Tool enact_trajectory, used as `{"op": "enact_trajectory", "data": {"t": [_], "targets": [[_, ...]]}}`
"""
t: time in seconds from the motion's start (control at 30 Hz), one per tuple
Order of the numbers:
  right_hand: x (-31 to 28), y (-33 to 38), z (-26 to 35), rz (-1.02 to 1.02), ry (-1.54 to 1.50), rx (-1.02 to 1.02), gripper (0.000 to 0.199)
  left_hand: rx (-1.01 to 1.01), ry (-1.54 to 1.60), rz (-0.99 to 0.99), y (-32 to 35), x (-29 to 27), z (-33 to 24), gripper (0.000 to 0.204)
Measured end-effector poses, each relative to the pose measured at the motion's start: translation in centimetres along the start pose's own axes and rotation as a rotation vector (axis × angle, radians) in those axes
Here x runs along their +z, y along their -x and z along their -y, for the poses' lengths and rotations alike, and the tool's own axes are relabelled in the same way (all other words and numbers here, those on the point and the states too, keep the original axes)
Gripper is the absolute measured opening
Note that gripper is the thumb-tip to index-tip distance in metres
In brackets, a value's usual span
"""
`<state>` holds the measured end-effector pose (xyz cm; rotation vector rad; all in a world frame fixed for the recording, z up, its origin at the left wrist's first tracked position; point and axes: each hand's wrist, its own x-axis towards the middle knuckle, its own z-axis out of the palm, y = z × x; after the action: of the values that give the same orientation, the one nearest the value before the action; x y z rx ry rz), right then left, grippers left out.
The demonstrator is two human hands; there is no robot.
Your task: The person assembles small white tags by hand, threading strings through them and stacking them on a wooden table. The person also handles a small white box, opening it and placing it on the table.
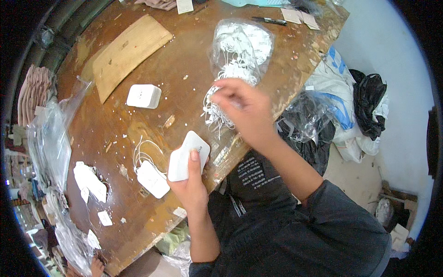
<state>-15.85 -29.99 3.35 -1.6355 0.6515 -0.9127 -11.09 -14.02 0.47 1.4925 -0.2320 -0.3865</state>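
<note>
- The left hand grips a small stack of white rounded-corner card tags; the thumb presses flat on the top tag and the other fingers wrap behind the stack, out of sight.
- The right hand is raised above the worn brown wooden table, its fingers bunched together and pinching thin white strings that hang in a tangle below the fingertips.
- Just beyond the right fingertips lies a clear plastic bag of white strings, its mouth turned toward the hand.
- Just left of the left fingers, flat on the table, lies a single white card tag with a looped white string.
- Farther beyond the left fingers sits a squat white stack of tags, and past it a pale plywood offcut.
- Well left of the left hand, more loose white tags are scattered near crumpled clear plastic bags.
- A black pen lies at the far table edge, beyond the string bag.
- Right of the right forearm, below the table edge, white and black sacks are heaped against a pale wall.
</note>
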Motion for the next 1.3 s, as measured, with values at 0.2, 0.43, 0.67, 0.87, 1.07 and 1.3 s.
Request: {"op": "enact_trajectory", "data": {"t": [0.2, 0.43, 0.67, 0.87, 1.07, 1.3], "targets": [[-0.3, -0.2, 0.6, 0.148, 0.008, -0.310, 0.008, -0.113, 0.096, 0.071, 0.2, -0.1, -0.6, 0.027], [0.4, 3.6, 1.4, 0.262, -0.077, -0.462, 0.004, 0.026, 0.166, 0.002, -0.2, -0.5, 0.7, 0.025], [1.7, 3.5, 0.0, 0.121, 0.022, -0.205, 0.005, -0.032, 0.276, -0.083, -0.1, -0.3, 0.5, 0.028], [1.0, 5.2, 1.7, 0.389, -0.132, -0.723, 0.016, -0.038, 0.154, -0.096, 0.1, -0.9, 1.6, 0.031], [2.1, 5.7, 2.1, 0.418, -0.082, -0.539, 0.008, 0.032, 0.098, -0.081, -0.1, -0.8, 1.2, 0.024], [1.5, 4.9, -0.1, 0.259, 0.019, -0.162, 0.007, 0.031, 0.071, -0.011, 0.3, 0.6, -0.6, 0.027]]}}
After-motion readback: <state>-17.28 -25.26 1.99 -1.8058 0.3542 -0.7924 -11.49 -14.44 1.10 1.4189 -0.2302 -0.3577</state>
